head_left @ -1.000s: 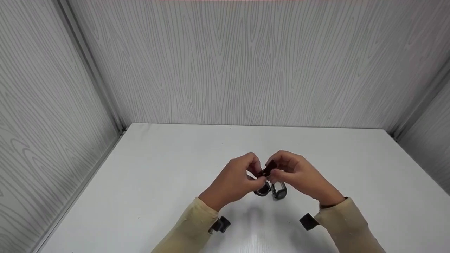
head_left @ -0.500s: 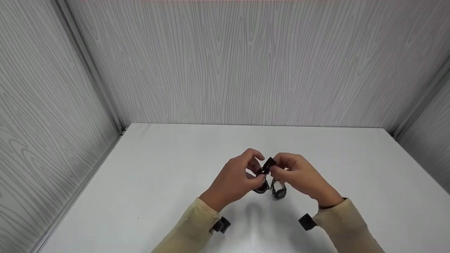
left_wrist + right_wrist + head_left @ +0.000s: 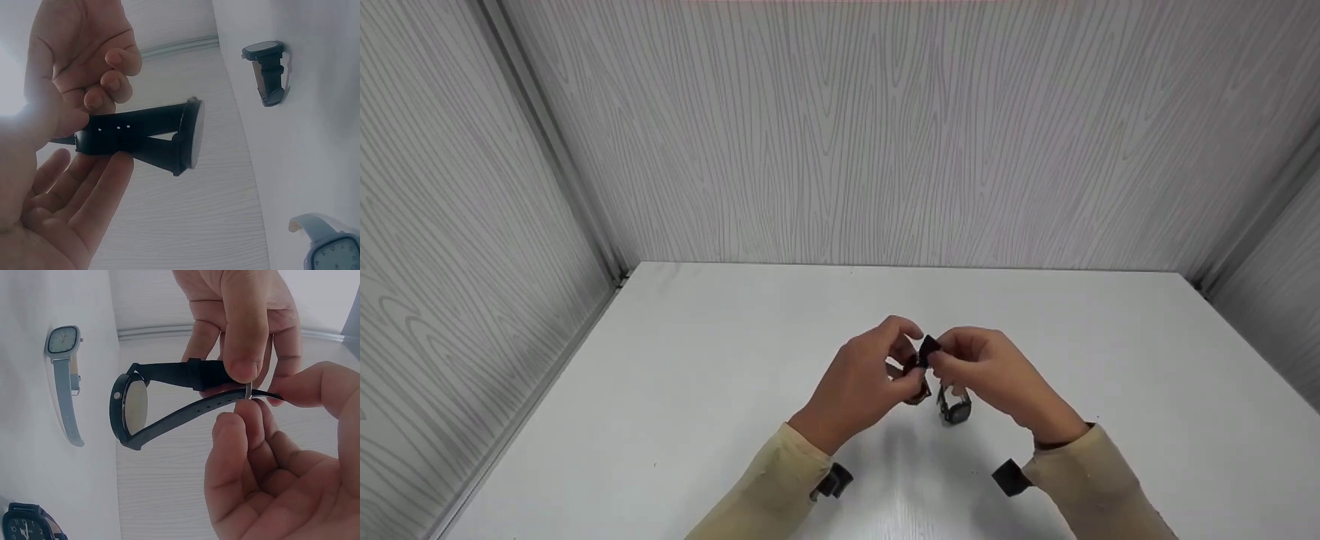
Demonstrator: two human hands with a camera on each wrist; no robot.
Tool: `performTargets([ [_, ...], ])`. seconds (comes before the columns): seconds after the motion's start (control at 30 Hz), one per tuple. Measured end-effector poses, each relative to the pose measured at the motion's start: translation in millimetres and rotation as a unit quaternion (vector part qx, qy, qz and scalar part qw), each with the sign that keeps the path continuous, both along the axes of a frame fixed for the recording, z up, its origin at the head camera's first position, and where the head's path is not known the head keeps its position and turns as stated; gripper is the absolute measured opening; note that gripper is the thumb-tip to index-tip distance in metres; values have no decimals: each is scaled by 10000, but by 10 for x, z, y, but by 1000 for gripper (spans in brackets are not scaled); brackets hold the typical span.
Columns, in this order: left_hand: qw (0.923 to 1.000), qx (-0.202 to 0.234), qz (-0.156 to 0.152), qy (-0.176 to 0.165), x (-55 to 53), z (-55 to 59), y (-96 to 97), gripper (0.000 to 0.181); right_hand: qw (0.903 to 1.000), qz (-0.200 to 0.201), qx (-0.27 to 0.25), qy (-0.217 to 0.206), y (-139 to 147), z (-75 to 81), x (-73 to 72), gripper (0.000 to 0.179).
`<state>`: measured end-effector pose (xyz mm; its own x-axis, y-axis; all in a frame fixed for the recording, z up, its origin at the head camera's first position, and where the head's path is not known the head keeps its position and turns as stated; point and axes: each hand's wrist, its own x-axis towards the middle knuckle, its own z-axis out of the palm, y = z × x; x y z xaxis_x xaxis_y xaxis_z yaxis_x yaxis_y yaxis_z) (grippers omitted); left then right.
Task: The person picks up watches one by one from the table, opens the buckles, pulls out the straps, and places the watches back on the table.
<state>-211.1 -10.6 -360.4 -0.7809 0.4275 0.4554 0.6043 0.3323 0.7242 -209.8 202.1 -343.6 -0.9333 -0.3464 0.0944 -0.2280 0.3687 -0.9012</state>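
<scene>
A black-strapped wristwatch (image 3: 180,416) hangs between both hands, its round case (image 3: 191,138) toward the table. My left hand (image 3: 866,382) pinches the strap at the buckle; in the right wrist view its thumb (image 3: 246,354) lies right beside the metal buckle (image 3: 248,391). My right hand (image 3: 997,371) pinches the pointed strap end (image 3: 928,350), which sticks out past the buckle. The holed strap (image 3: 185,410) passes through the buckle, so the strap forms a loop. The right hand's other fingers (image 3: 104,84) are curled in.
A dark square-faced watch (image 3: 956,409) with its strap looped stands on the white table (image 3: 735,337). A light-blue watch (image 3: 66,365) lies beyond the hands, hidden in the head view. Grey wood-patterned panels (image 3: 840,135) enclose the table's back and sides.
The right hand has shifted slightly left with the strap end, which stands more upright between the hands. The held watch's case has turned a little beneath the left thumb.
</scene>
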Motion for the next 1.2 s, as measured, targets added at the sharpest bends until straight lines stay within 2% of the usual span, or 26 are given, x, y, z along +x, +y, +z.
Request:
performTargets([
  [0.13, 10000, 41, 11, -52, -8, -2, -2, 31, 9999, -47, -71, -136, -28, 0, 4, 19],
  [0.23, 9998, 117, -48, -144, -16, -10, -1, 28, 9989, -27, -278, -378, -40, 0, -7, 15],
  [0.43, 9994, 189, -156, -258, -13, -9, 4, 13, 9945, 74, -621, -839, -23, -4, -38, 11],
  [0.83, 9972, -354, -26, -656, -16, 7, -16, 8, 9902, 392, -636, -1176, 11, -37, -64, 16],
  [1.0, 9983, -337, -11, -468, -6, -1, -12, 9, 9883, 466, -635, -1303, 19, -26, -67, 19],
  [1.2, 9987, -496, 81, 108, 2, -4, -2, 9, 9864, 508, -715, -1389, 23, -17, -66, 16],
])
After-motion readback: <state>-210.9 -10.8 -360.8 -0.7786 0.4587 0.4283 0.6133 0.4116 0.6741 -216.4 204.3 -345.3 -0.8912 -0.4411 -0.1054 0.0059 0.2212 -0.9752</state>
